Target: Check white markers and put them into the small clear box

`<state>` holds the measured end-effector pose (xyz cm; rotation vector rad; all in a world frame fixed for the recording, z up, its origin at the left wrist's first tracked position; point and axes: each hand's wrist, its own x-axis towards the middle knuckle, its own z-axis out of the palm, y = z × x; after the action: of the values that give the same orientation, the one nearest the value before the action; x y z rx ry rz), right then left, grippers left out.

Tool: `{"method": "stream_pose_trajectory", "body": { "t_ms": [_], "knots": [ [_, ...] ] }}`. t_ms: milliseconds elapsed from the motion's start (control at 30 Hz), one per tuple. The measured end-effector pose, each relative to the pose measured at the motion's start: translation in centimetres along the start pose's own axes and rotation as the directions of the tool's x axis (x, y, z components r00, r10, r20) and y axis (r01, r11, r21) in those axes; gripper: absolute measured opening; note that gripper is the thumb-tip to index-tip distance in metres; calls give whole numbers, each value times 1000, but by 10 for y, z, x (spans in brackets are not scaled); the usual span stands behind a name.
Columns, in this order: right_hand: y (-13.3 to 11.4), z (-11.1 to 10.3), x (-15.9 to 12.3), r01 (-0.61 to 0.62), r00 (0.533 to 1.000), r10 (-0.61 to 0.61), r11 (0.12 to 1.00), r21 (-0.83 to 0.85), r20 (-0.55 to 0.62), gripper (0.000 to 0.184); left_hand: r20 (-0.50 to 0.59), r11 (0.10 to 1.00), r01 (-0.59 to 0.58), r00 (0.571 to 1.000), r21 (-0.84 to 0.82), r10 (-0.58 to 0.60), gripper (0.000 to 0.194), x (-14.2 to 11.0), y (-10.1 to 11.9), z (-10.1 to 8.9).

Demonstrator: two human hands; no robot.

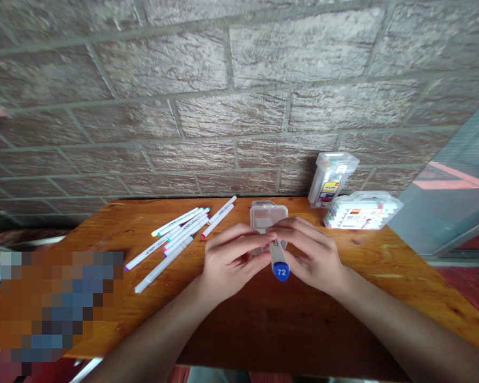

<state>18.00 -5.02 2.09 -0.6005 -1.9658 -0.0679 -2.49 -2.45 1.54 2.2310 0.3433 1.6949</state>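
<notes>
A white marker with a blue end numbered 72 points toward me, held between both hands. My left hand pinches it from the left, fingers closed. From the right, my right hand closes its fingertips on the same marker. Just behind the fingers stands a clear plastic case, partly covered by the hands; its contents cannot be made out. Left of my left hand, several white markers with coloured ends lie loosely on the wooden table.
At the back right, a tall clear marker case stands beside a wide clear case full of markers. A brick wall rises behind the table. A pixelated patch hides the table's left front.
</notes>
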Motion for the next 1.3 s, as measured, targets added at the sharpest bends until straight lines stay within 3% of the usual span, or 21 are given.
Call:
{"method": "stream_pose_trajectory", "body": {
  "t_ms": [667, 1300],
  "knots": [
    [2, 2, -3, -7, 1000, 7, 1000, 6, 6, 24, 24, 998, 57, 998, 4, -57, 23, 3, -3, 0],
    [4, 2, -4, 2, 1000, -2, 1000, 29, 6, 23, 42, 998, 53, 998, 15, -54, 27, -1, -6, 1]
  ]
}}
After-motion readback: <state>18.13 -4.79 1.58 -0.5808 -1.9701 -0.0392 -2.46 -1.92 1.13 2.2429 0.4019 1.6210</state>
